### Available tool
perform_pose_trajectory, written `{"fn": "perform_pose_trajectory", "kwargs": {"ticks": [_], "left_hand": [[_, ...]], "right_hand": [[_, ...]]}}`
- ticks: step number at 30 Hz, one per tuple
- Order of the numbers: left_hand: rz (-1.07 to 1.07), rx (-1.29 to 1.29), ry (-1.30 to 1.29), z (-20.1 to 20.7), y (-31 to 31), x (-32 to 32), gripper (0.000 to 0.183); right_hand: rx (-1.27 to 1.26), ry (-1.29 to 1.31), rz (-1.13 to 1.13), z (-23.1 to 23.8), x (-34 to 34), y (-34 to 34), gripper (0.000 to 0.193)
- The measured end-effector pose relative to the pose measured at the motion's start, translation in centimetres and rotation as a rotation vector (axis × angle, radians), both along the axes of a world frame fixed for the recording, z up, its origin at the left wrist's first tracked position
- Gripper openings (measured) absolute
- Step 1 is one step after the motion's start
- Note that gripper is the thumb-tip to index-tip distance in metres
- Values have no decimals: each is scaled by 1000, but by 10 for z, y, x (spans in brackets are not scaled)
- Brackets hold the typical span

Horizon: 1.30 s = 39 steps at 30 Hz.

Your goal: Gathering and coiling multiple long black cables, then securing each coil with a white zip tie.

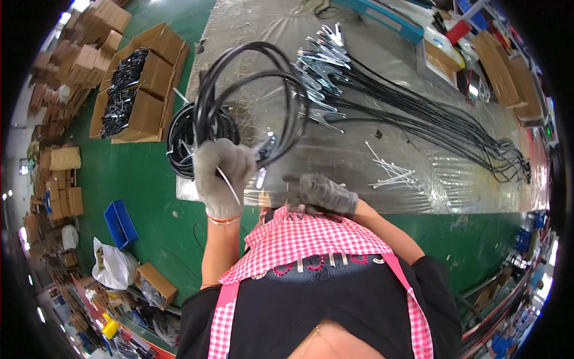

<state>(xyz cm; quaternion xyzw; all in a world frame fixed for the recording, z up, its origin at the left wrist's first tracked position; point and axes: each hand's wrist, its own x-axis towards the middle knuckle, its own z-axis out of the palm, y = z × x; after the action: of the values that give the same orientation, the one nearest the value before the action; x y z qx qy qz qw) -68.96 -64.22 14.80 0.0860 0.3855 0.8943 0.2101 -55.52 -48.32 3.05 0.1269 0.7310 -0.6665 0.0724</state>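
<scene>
Pink checked apron [311, 236] fills the near foreground. Left hand [220, 176], gloved, is clenched around a coiled black cable [251, 96] and a white cable tie [229, 185], raised above the desk [359, 155]. Right hand [320, 192] rests spread at the desk edge

Bright, glary, perhaps rim-warped fisheye.
</scene>
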Motion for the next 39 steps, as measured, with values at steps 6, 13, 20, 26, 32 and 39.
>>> {"fn": "perform_pose_trajectory", "kwargs": {"ticks": [6,13,20,26,32,39], "left_hand": [[225,-241,-73,-25,-67,15,11],[354,-616,-90,-51,-158,-28,31],[231,-696,452,-38,-200,-145,42],[120,-1450,1267,-97,-225,-203,41],[71,-581,125,-139,-235,-210,40],[318,-1231,602,-124,-153,-168,61]], "right_hand": [[-473,51,-210,34,-83,-51,22],[-182,76,24,67,-129,-90,33],[-80,525,0,88,-235,-88,28],[1241,452,459,-1,-252,-65,62],[716,411,50,-36,-264,-63,41],[1296,255,-38,-33,-272,-117,79]]}}
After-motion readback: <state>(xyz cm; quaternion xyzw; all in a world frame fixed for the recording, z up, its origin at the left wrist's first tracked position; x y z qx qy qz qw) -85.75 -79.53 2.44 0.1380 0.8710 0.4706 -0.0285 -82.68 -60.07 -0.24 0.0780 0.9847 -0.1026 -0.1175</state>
